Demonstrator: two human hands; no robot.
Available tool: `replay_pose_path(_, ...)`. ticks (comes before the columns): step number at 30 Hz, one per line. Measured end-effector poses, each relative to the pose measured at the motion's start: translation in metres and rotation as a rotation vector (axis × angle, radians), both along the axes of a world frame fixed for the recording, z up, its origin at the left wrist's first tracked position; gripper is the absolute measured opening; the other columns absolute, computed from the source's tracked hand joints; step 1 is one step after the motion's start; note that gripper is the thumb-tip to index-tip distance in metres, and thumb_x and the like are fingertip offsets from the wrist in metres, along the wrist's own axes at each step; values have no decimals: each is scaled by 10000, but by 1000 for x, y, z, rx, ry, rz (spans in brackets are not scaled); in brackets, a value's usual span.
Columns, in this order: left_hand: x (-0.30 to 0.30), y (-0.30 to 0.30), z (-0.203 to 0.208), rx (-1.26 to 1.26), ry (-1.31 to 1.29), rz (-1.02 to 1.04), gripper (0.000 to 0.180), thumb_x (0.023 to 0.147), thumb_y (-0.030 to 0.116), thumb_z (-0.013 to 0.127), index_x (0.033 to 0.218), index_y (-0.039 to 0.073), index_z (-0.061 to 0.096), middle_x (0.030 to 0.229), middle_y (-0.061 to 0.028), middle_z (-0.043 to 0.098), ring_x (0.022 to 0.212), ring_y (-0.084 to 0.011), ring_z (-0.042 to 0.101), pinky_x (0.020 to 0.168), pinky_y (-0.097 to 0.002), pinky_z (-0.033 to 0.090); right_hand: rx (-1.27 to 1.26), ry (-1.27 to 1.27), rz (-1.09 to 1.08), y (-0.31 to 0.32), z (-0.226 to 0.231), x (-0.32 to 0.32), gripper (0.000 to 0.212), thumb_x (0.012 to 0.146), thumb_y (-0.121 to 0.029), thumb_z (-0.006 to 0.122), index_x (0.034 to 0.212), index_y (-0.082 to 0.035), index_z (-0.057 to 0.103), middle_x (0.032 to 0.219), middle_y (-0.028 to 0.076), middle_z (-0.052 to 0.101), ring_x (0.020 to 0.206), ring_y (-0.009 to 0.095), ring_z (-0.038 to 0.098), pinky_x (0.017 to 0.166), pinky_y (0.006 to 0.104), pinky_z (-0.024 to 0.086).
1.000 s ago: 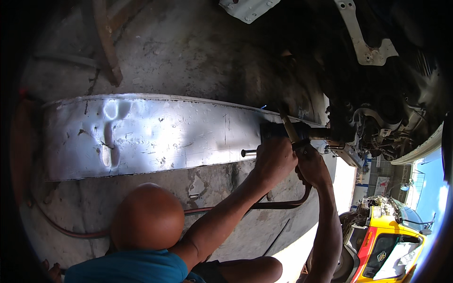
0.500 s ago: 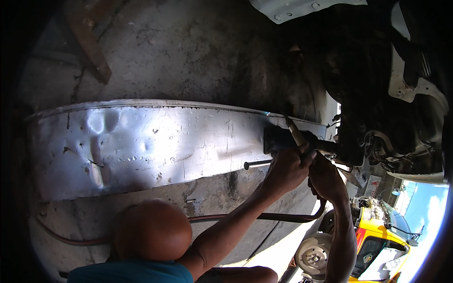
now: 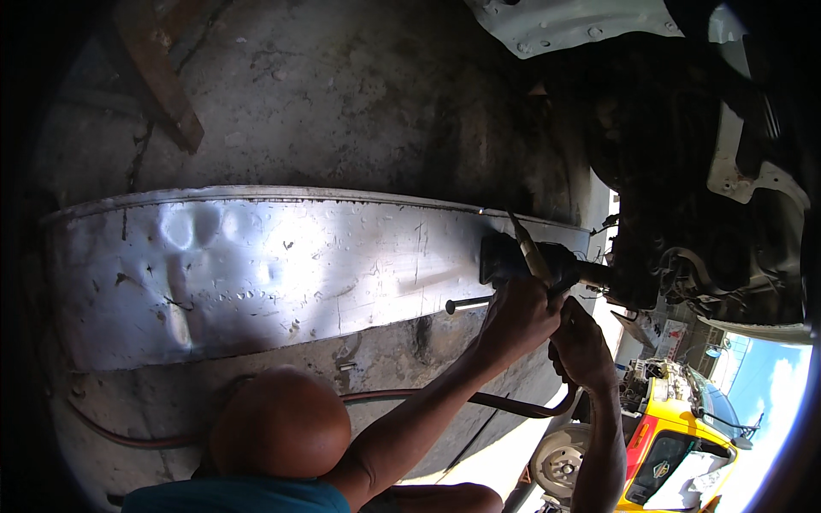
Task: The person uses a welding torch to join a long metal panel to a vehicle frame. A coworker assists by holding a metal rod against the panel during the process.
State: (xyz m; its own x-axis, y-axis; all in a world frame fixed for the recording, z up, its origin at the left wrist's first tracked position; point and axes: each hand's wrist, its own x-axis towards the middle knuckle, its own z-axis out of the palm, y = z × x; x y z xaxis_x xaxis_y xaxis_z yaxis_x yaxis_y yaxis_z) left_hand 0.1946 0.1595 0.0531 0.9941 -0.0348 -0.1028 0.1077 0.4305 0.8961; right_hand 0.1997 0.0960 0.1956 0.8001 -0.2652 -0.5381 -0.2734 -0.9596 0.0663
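Observation:
A brass-coloured gas torch (image 3: pixel 533 258) with a thin pointed tip slants up and left from my hands. My left hand (image 3: pixel 526 312) is closed around it just behind the brass part. My right hand (image 3: pixel 585 346), fingers curled, grips its rear end, close against the left. A red and green twin hose (image 3: pixel 522 405) loops up to the right hand from below. A dark rod with a round head (image 3: pixel 467 303) sticks out beside my left hand; whether that hand holds it is hidden. Behind the torch is a dark block-ended part (image 3: pixel 500 258). No flame shows.
A dented, shiny metal panel (image 3: pixel 376 265) stretches across the concrete floor (image 3: pixel 342 94). Dark vehicle underparts (image 3: pixel 667 188) hang at the right. A brown metal leg (image 3: pixel 167 98) stands upper left. A bare knee (image 3: pixel 282 423) is near the lower edge. A yellow truck (image 3: pixel 663 449) stands lower right.
The right hand has moved slightly left and down. The torch tip has swung a little more upright. Both hands keep their grip, and the whole view has shifted slightly.

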Motion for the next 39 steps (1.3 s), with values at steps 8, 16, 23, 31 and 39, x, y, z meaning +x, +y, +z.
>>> replay_pose_path(8, -2, -8, -5, 46, 10, 2, 317, 959, 217, 702, 812, -64, 723, 693, -277, 676, 698, -432, 729, 639, -494, 583, 62, -54, -1, -17, -13, -8, 244, 1075, -267, 588, 1165, -40, 600, 697, 94, 685, 536, 152, 653, 483, 350, 493)
replay_pose_path(16, -6, -6, -5, 148, 0, -9, 323, 946, 211, 690, 792, -73, 696, 670, -280, 669, 680, -435, 730, 598, -486, 595, 190, -74, -121, -24, -23, -24, 240, 1068, -255, 590, 1154, -31, 588, 704, 69, 669, 539, 121, 626, 475, 319, 476)
replay_pose_path(23, -11, -13, -4, 161, -49, -18, 315, 929, 187, 678, 768, -83, 675, 647, -270, 659, 649, -427, 727, 577, -484, 604, 282, -149, -95, -42, -32, -36, 267, 1066, -259, 587, 1190, -22, 582, 682, 42, 640, 522, 109, 601, 467, 308, 457)
replay_pose_path(31, -15, -21, -2, 265, -75, 0, 282, 933, 182, 684, 794, -63, 704, 659, -249, 672, 647, -403, 731, 575, -474, 592, 295, -185, -43, -53, -38, -39, 331, 1048, -245, 580, 1289, -18, 573, 683, 36, 625, 540, 91, 574, 474, 299, 439)
replay_pose_path(39, -19, -22, 2, 305, -87, 80, 231, 855, 162, 700, 727, -30, 686, 663, -219, 674, 649, -363, 730, 613, -443, 602, 384, -140, -135, -47, -33, -42, 346, 1044, -241, 582, 1310, -21, 570, 707, 29, 645, 541, 94, 577, 479, 291, 448)
